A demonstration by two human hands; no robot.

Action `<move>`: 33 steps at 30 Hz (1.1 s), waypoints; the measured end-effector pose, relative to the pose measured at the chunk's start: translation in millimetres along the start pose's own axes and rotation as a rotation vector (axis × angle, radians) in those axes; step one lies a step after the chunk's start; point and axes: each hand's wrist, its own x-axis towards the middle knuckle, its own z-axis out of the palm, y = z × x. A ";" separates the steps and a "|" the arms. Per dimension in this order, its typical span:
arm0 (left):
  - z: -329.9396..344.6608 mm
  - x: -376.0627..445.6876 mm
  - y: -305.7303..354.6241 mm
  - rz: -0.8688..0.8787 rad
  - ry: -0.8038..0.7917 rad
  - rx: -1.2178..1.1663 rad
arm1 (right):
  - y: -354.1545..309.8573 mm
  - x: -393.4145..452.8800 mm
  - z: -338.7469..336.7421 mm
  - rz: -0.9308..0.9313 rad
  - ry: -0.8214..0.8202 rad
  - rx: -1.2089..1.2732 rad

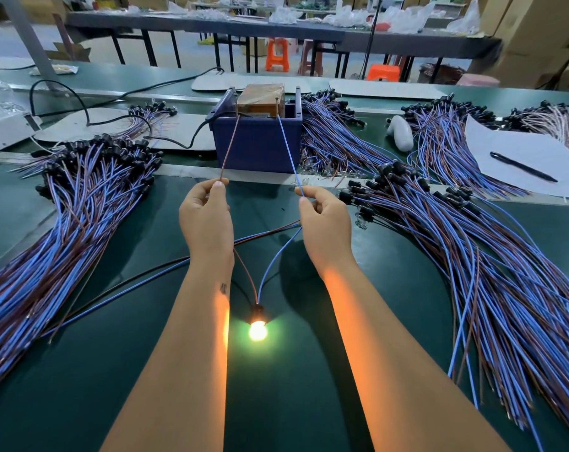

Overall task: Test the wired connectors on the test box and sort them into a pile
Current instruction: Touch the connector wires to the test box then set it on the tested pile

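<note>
Glowing near us, the bulb (257, 330) hangs on limp, light wires; our left hand (206, 220) pinches the brown wire (230, 148), right hand (325, 223) the blue wire (288, 151), tips on the test box (258, 138).

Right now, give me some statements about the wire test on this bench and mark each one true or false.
1. The bulb between the forearms is lit. True.
2. The left hand pinches the blue wire. False: it pinches the brown wire; the right hand pinches the blue wire.
3. Both held wires run up to the top of the blue test box. True.
4. A pen lies on the sheet of paper at the right. True.
5. The bundle at the left is all red wire. False: it mixes blue and brown.
</note>
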 end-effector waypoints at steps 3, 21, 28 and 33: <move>1.9 -1.6 -0.1 0.004 -0.034 0.023 | 0.0 -1.0 1.8 -0.011 0.008 -0.028; 14.6 -14.5 11.7 -0.243 -0.368 -0.274 | -7.6 -16.9 16.8 -0.209 -0.242 0.022; 4.1 -1.1 10.3 -0.379 -0.153 -0.580 | -10.0 -16.1 13.5 -0.151 -0.355 0.181; 7.3 -9.4 8.0 -0.331 -0.183 -0.565 | -15.3 -16.3 8.0 -0.052 -0.339 0.457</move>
